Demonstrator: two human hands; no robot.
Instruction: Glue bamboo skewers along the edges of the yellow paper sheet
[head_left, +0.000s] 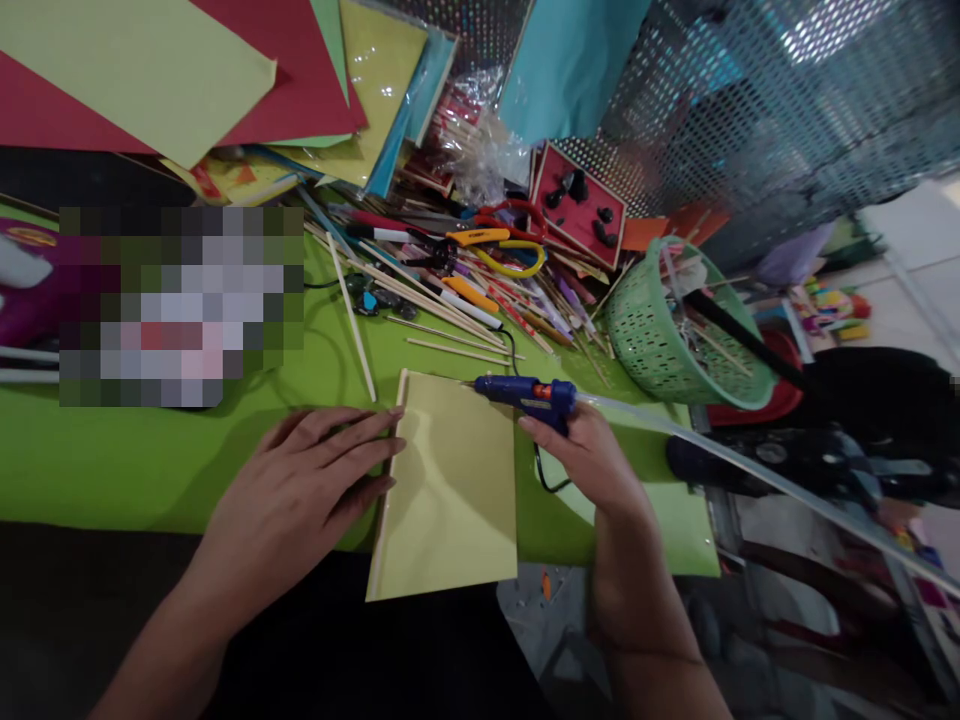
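In the centre of the frame, a yellow card lies on the green table, its lower end past the table's front edge. A pale strip runs down its left side, its middle partly behind the fingertips of the left hand. That hand's visible fingers lie slightly apart, tips on the strip; the little finger is hard to make out.

The right hand is clamped around the handle of a blue glue gun, hiding most of the grip and the trigger. The nozzle points left over the card's top edge; whether it touches cannot be told. A glue stick trails from its back and is cut off at the right edge. The black cord is only partly visible.

At upper left, pixelation masks an object, and a purple thing is cut off. Upper centre, scissors lie half buried among sticks; the basket's contents blur together.
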